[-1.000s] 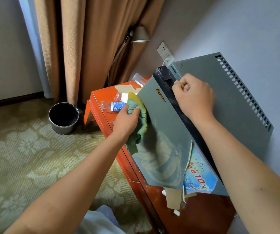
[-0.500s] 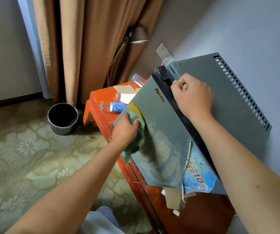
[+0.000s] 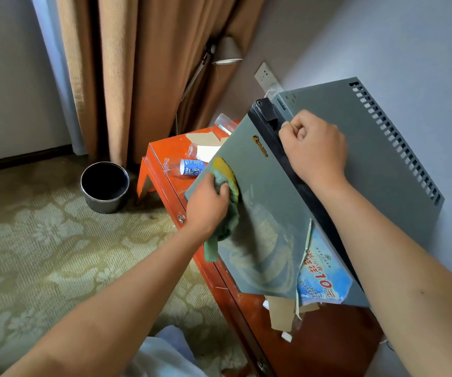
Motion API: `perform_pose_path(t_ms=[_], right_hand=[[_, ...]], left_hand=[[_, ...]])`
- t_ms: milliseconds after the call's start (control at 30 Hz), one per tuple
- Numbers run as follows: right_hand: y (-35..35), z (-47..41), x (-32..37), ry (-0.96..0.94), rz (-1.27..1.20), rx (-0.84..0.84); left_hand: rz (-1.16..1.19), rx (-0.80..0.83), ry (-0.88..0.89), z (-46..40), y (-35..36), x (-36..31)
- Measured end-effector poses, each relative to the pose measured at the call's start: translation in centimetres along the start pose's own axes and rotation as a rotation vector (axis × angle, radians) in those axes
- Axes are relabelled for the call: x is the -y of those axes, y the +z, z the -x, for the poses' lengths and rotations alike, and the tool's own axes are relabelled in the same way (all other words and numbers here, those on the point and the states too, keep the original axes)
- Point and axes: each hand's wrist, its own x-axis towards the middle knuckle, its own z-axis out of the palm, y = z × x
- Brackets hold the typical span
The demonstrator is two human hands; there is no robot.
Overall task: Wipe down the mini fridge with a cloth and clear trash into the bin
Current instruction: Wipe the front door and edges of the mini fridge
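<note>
— Two hands on the mini fridge [image 3: 361, 148]?
— Yes. It stands on the orange table [image 3: 162, 156]. The left hand [image 3: 205, 202] presses a bunched green-yellow cloth [image 3: 227, 202] to its dusty door; the right hand [image 3: 314, 151] is curled over the door's black top edge.
— And the bin [image 3: 104, 186]?
— On the carpet, left of the fridge.
</note>
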Motion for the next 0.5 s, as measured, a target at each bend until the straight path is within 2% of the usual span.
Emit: perform_pose_path(t_ms=[200,300,400,500], right_hand=[[0.0,0.1,-0.1,-0.006,0.006,0.008],[0.0,0.1,-0.1,-0.002,0.002,0.005],[0.1,0.1,0.0,0.007,0.006,0.005],[0.1,0.0,0.0,0.0,0.009,0.0]], left_hand=[[0.069,-0.036,0.261,4.3,1.9,-3.0],[0.062,-0.075,0.208,2.0,0.7,-2.8],[0.008,0.009,0.044,0.3,0.0,-0.2],[-0.017,0.066,0.064,2.3,0.9,0.5]])
